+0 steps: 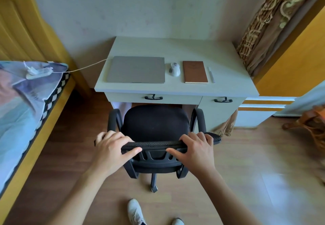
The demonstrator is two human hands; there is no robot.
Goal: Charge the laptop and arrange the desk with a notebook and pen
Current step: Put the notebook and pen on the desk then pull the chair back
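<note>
A closed grey laptop (136, 69) lies on the left of the pale desk (175, 49). A white cable (84, 67) runs from its left edge to a white power strip (37, 72) on the bed. Right of the laptop sit a white mouse (175, 69), a closed brown notebook (194, 72) and a grey pen (211, 75). My left hand (112, 150) and my right hand (196, 150) both grip the top of the backrest of a black office chair (155, 119) that stands in front of the desk.
A bed with a yellow frame (44, 105) and a patterned cover runs along the left. A brown patterned curtain (263, 22) hangs at the right of the desk. An orange bag (311, 126) lies at the far right. The floor is wood.
</note>
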